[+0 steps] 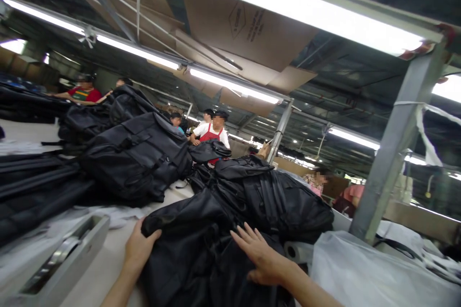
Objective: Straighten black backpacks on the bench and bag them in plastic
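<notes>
A black backpack [183, 254] lies in front of me on the pale table, its surface creased and soft. At its upper left corner my left hand [140, 242] grips the fabric, thumb on top and the fingers wrapped behind the edge. Flat across the right part of the same backpack rests my right hand [261, 254], fingers stretched out. Just beyond it lies another black backpack [273, 196] with straps showing. A large black backpack [137, 153] leans in a heap to the left.
A grey metal tray [68, 254] with a tape roll inside sits at the left. Clear plastic bags [360, 268] lie at the right beside a metal post [399, 144]. A white roll [297, 252] is near my right wrist. A co-worker in a red apron [211, 134] stands across the table.
</notes>
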Demonstrator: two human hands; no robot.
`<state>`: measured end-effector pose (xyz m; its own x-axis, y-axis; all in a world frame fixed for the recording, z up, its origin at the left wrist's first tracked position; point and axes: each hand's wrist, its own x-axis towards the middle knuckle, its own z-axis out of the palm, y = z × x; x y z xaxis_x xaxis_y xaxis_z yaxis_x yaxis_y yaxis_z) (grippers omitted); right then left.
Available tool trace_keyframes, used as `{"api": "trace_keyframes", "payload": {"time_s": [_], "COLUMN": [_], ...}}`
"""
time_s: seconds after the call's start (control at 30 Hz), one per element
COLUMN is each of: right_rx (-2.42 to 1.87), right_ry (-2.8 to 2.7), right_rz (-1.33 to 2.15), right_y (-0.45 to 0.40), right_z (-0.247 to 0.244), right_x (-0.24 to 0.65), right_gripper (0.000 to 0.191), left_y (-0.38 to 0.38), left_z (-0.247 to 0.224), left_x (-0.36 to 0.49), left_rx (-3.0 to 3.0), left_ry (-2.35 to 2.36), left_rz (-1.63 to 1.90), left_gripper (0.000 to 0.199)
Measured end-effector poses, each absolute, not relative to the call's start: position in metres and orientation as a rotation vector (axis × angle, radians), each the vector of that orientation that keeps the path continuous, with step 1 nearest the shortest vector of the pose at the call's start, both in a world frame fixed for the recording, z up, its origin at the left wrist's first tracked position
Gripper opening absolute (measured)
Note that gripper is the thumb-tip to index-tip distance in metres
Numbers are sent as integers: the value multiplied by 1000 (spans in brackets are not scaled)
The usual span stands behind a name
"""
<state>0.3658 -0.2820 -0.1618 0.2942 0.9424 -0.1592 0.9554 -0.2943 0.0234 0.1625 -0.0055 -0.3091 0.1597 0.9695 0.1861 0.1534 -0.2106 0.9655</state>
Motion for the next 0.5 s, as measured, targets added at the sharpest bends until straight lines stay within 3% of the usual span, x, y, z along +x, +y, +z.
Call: {"api": "trace_keyframes", "payload": {"time_s": [0.1,0.2,0.27,0.4,0.5], "right_rx": [2308,2188,2132,2039,2221], "right_ry": [1901,2028,2013,1920,1873], "right_rz": [-134,-72,45,261,511], "right_y": [-260,-241,-232,-232,-242], "right_z": [-180,-198,-207,-201,-178], "right_x": [382,379,368,342,332], "right_gripper": [117,112,92,29,14], "left_y": [0,5,8,12,12], "left_z": [-306,-306,-307,-309,-305], "left_x": [163,161,161,163,164], "left_rx": [1587,1590,1566,1374,1125], "left_ry": [1091,1067,1072,1047,974], "left_rz": [1252,1366,1395,1355,1297], "left_gripper": [58,58,58,72,83]}}
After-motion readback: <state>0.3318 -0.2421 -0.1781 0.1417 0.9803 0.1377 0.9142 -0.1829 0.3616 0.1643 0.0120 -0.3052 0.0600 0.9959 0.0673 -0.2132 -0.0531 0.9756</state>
